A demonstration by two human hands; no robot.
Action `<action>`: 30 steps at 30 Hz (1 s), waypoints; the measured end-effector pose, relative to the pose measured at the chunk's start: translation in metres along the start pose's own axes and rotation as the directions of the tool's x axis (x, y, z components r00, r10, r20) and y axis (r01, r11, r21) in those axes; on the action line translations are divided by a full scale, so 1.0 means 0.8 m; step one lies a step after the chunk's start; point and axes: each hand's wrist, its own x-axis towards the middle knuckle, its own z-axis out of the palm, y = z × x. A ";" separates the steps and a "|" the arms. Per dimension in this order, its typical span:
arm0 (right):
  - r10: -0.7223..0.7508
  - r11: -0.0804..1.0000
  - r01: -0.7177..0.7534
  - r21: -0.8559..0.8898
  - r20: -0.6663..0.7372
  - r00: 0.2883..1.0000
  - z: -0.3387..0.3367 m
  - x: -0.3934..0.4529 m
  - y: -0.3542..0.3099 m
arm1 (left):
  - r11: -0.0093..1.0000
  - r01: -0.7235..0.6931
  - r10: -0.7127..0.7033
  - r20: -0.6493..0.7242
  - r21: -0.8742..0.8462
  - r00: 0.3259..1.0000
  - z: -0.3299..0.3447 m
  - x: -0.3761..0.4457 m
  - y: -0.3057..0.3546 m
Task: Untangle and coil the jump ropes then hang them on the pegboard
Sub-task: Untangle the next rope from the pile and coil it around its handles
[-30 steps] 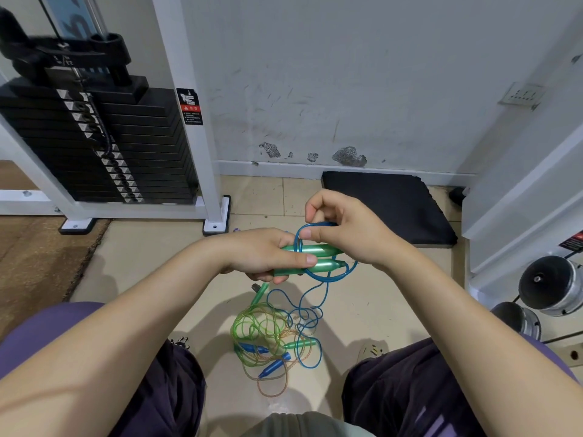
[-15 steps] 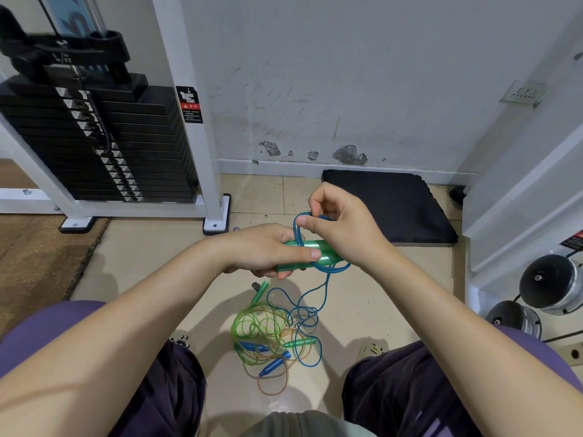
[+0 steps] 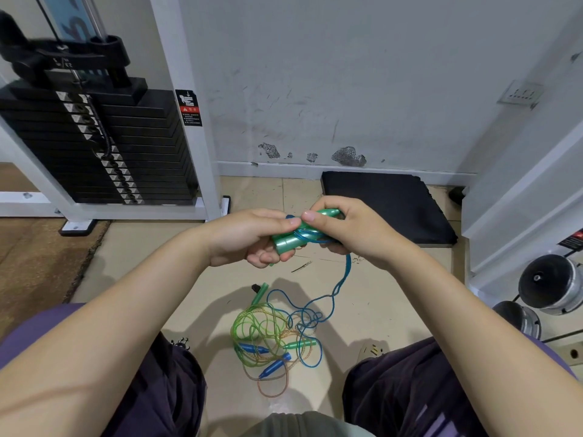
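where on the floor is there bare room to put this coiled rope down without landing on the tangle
Bare tile lies left of the tangled ropes, between them and the brown mat, and ahead under both hands, short of the black pad. It is crowded between the knees, where the pile sits, and at right by the dumbbells. The blue cord hangs down to the pile.

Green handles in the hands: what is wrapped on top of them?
Blue cord crosses over the two green handles, held side by side by the left hand and right hand. Fingers cover the handles' far ends, so how many turns there are cannot be seen.
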 end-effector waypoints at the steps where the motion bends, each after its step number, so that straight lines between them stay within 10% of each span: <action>1: -0.002 1.000 0.002 0.017 0.003 1.000 -0.001 0.000 -0.001 | 0.999 -0.003 0.004 0.019 -0.033 1.000 0.000 -0.001 0.001; 10: -0.051 0.985 0.054 -0.162 0.026 0.998 -0.004 0.002 0.000 | 0.979 0.153 -0.156 0.011 0.135 0.988 0.007 0.001 0.003; 30: -0.033 0.988 0.040 -0.148 0.056 0.998 -0.010 -0.003 -0.003 | 0.989 0.038 -0.056 0.123 0.145 0.991 0.002 -0.002 0.000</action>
